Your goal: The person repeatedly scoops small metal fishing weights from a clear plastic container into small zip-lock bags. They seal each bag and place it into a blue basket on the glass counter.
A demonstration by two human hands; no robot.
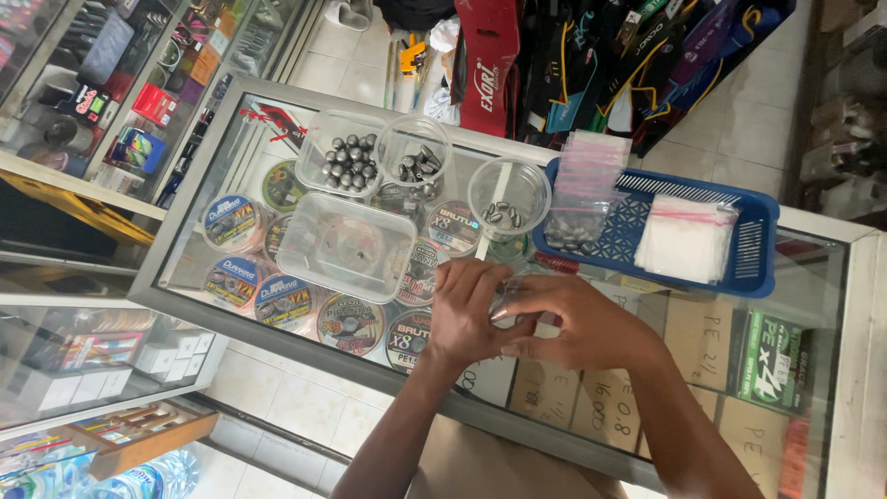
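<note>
Both hands meet at lower centre of the frame: the left hand and the right hand are closed together, pinching one small clear plastic bag between their fingers above the glass counter. Just above stand three round clear tubs of grey lead sinkers, one empty rectangular clear tub, and at right one blue plastic basket holding two stacks of zip bags.
</note>
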